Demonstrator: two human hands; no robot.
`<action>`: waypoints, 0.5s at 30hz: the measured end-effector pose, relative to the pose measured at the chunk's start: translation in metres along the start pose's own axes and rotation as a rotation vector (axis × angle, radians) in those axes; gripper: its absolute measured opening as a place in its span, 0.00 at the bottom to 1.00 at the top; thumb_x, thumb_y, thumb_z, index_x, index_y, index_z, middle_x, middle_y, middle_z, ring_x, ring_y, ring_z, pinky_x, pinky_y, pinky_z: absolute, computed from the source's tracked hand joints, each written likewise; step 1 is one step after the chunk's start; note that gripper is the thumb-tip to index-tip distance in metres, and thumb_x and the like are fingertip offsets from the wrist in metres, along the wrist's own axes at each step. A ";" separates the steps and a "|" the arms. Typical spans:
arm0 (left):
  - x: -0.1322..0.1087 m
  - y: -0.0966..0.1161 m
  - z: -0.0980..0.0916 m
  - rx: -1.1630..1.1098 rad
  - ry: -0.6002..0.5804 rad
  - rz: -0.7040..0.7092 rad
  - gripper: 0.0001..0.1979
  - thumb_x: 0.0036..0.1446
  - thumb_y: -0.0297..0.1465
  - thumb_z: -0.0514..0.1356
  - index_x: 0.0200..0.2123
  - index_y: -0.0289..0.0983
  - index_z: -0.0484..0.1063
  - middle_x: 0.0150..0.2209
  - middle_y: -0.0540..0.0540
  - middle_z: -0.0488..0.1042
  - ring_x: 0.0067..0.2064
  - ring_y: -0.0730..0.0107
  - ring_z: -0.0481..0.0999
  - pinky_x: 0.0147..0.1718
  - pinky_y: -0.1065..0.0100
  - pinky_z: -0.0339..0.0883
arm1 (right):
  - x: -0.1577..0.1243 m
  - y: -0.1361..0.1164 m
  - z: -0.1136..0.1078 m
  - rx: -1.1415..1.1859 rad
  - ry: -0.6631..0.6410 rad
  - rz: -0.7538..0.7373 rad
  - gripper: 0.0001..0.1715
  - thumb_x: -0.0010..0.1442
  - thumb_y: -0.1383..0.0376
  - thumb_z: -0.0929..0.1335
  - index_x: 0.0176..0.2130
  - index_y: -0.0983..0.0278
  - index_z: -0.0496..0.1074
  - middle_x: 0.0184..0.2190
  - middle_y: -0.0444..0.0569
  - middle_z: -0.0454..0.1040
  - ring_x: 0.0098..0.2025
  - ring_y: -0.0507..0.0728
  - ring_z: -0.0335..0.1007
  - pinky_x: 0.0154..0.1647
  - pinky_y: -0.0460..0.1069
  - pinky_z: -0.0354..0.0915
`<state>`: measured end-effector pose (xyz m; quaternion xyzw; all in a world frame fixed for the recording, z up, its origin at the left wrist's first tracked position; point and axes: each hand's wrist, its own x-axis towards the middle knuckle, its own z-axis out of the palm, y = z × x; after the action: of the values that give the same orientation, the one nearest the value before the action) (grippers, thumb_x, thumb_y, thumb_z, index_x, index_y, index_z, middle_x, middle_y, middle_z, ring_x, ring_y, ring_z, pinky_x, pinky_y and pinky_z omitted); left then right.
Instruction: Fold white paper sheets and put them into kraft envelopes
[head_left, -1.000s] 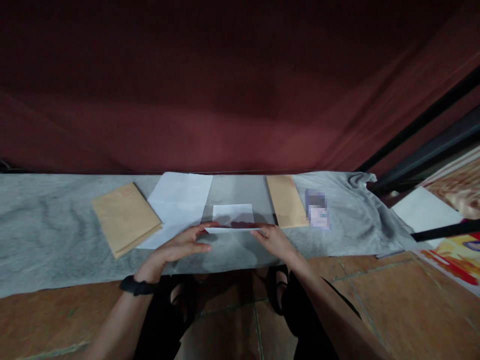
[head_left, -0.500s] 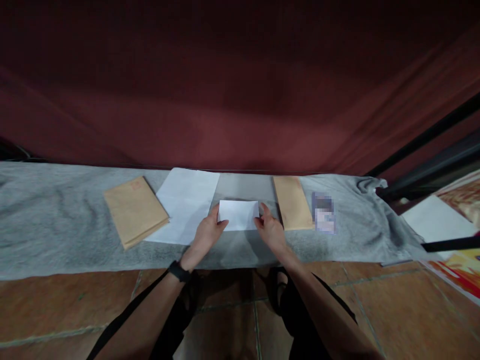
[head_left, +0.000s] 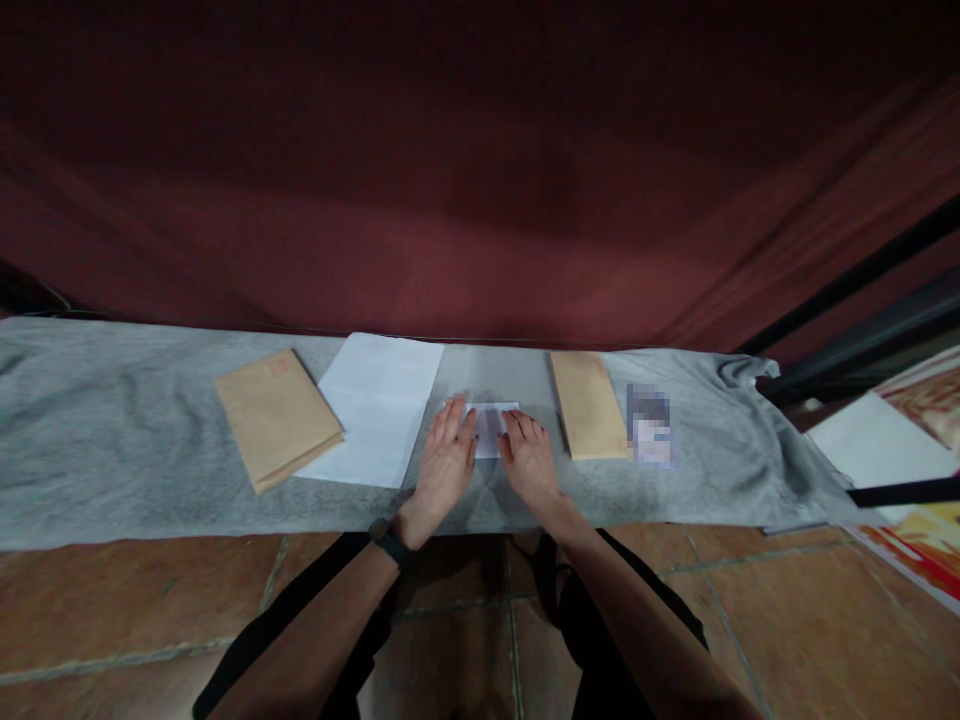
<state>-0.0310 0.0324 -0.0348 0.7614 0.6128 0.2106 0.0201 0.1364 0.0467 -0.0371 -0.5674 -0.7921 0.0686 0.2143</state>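
Note:
A small folded sheet of white paper [head_left: 489,438] lies on the grey cloth in front of me, partly covered by both hands. My left hand [head_left: 448,455] rests flat over its left end, fingers stretched forward. Over the right end lies my right hand [head_left: 528,452], palm down with the fingers extended. Neither hand grips anything. Larger white sheets [head_left: 382,390] are to the left of my left hand, partly under a stack of brown envelopes [head_left: 277,418]. Right of my right hand is another stack of brown envelopes [head_left: 589,405].
Grey cloth [head_left: 112,430] covers the long narrow surface. A blurred, pixelated item [head_left: 651,428] lies beside the right envelopes. A dark red curtain [head_left: 465,250] hangs behind. Black bars and printed sheets [head_left: 919,540] stand at the far right, above a tiled floor [head_left: 750,600].
Both hands have let go of the folded paper's side edges and moved onto its top, fingers now flat. The paper has gone down against the cloth.

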 end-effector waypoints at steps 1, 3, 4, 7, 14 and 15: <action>-0.002 0.004 0.008 -0.007 -0.026 0.048 0.27 0.66 0.28 0.48 0.67 0.31 0.58 0.71 0.34 0.55 0.73 0.50 0.51 0.67 0.48 0.53 | 0.000 -0.004 0.004 0.067 -0.004 -0.034 0.27 0.72 0.62 0.57 0.66 0.66 0.62 0.64 0.58 0.66 0.65 0.62 0.61 0.65 0.59 0.61; -0.004 0.010 0.024 -0.008 -0.091 0.113 0.29 0.66 0.28 0.47 0.69 0.28 0.54 0.71 0.33 0.55 0.73 0.51 0.50 0.69 0.47 0.49 | 0.002 -0.013 0.012 0.183 -0.032 -0.077 0.30 0.74 0.59 0.53 0.69 0.67 0.58 0.68 0.56 0.62 0.69 0.58 0.56 0.69 0.56 0.58; -0.005 0.011 0.031 -0.001 -0.115 0.126 0.30 0.65 0.28 0.47 0.69 0.28 0.53 0.71 0.33 0.56 0.73 0.52 0.50 0.69 0.47 0.48 | 0.002 -0.016 0.016 0.220 -0.057 -0.084 0.32 0.75 0.58 0.52 0.70 0.68 0.57 0.69 0.55 0.60 0.71 0.56 0.53 0.71 0.56 0.55; -0.004 0.012 0.046 0.033 -0.141 0.105 0.30 0.65 0.28 0.47 0.70 0.31 0.53 0.71 0.36 0.57 0.73 0.56 0.51 0.70 0.49 0.46 | 0.006 -0.022 0.024 0.243 -0.141 -0.061 0.35 0.75 0.54 0.48 0.71 0.70 0.53 0.72 0.55 0.54 0.74 0.56 0.46 0.74 0.56 0.48; -0.001 0.003 0.046 0.051 -0.103 0.065 0.33 0.65 0.28 0.44 0.72 0.33 0.47 0.72 0.37 0.54 0.74 0.59 0.47 0.70 0.52 0.47 | 0.010 -0.012 0.024 0.096 -0.205 -0.017 0.35 0.75 0.52 0.49 0.73 0.65 0.49 0.73 0.53 0.47 0.75 0.58 0.41 0.75 0.59 0.43; -0.001 0.001 0.045 0.048 -0.089 0.057 0.33 0.65 0.28 0.43 0.73 0.33 0.46 0.72 0.37 0.54 0.74 0.59 0.47 0.70 0.52 0.48 | 0.008 -0.010 0.025 0.070 -0.197 -0.013 0.35 0.75 0.52 0.50 0.72 0.66 0.49 0.73 0.54 0.48 0.75 0.58 0.42 0.74 0.59 0.44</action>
<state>-0.0147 0.0412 -0.0760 0.7875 0.5941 0.1623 0.0231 0.1153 0.0546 -0.0539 -0.5447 -0.8103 0.1502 0.1556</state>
